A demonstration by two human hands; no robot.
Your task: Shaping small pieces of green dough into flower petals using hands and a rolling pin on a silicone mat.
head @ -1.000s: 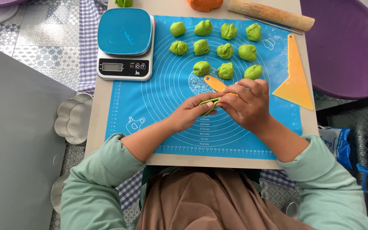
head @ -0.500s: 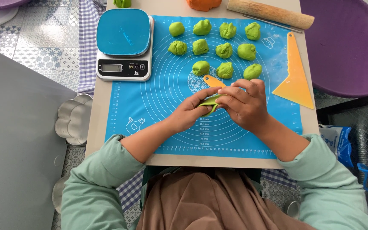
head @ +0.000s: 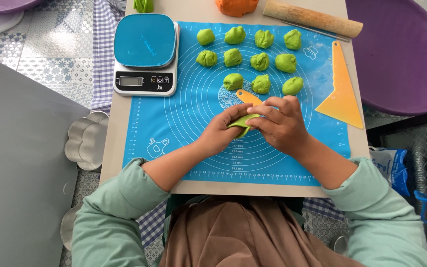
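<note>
My left hand (head: 218, 136) and right hand (head: 280, 123) pinch a green dough piece (head: 243, 121) together over the blue mat (head: 174, 123). If I squeeze unevenly, it could tear. My right wrist may also knock the orange tool (head: 247, 96) just behind.

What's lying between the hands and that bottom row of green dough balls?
In the head view, an orange tool lies on the blue mat there, partly hidden under the right hand.

Green dough piece (head: 244, 121): flattened, folded, pinched between both hands above blue mat centre.
</note>
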